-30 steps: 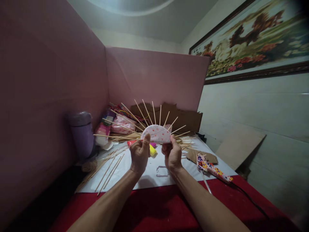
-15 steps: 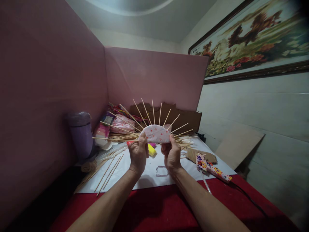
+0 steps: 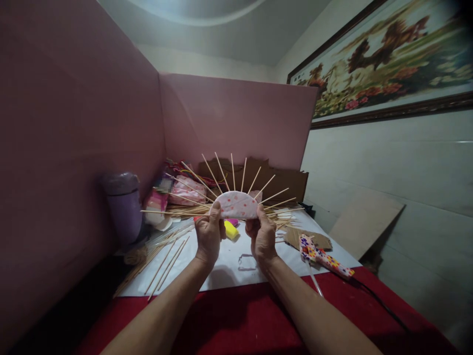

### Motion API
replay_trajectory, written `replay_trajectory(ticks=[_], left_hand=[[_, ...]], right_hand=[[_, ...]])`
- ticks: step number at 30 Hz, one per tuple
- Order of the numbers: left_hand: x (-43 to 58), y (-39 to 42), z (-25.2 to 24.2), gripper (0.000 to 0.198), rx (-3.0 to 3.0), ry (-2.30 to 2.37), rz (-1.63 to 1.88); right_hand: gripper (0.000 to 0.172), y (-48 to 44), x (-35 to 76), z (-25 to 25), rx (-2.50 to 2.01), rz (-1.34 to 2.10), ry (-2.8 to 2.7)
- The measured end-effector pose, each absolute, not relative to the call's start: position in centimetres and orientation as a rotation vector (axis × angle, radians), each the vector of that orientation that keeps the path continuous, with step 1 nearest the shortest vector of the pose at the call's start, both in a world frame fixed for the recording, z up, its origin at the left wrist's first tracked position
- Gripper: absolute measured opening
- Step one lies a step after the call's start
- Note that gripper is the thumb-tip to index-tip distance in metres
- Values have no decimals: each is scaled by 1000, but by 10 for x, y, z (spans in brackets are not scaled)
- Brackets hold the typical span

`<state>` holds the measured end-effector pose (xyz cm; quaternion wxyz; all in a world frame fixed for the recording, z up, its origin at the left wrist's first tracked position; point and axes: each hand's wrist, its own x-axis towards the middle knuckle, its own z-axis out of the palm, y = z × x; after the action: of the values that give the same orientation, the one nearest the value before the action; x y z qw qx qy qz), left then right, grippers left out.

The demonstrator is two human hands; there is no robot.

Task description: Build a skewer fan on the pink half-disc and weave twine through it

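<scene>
A half-round piece covered in pale pink spotted fabric (image 3: pixel 236 205) is held up over the table, its flat edge facing me. Several thin wooden sticks (image 3: pixel 233 172) fan out from its curved edge like rays. My left hand (image 3: pixel 209 236) is closed on the left corner, thumb on the front face. At the right corner my right hand (image 3: pixel 263 239) pinches the same piece, thumb in front. The fingers behind it are partly hidden. Below and behind the piece, a yellow object (image 3: pixel 231 230) lies on the white sheet (image 3: pixel 225 276).
Loose sticks (image 3: pixel 168 266) lie at left by a purple lidded container (image 3: pixel 124 209). A flower-patterned glue gun (image 3: pixel 325 256) with a black cord rests at right near cardboard (image 3: pixel 308 238). Pink spotted fabric (image 3: pixel 188 190) and brown cardboard (image 3: pixel 284 183) stand at the back. Red cloth (image 3: pixel 221 320) covers the near edge.
The fabric-covered piece with its sticks has shifted very slightly left, both hands still holding its corners. Nothing else has visibly moved.
</scene>
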<state>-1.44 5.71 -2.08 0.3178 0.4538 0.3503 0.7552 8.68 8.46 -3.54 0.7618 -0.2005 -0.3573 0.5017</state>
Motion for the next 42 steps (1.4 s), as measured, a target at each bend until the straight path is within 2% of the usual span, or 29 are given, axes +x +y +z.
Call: replay_trajectory(ticks=[9, 42], left_hand=[[-14, 54, -19, 58, 1227, 923, 1949], [-16, 58, -22, 56, 1161, 930, 1969]], right_hand=[[46, 83, 87, -33, -444, 1023, -795], [45, 84, 85, -37, -445, 1108, -820]])
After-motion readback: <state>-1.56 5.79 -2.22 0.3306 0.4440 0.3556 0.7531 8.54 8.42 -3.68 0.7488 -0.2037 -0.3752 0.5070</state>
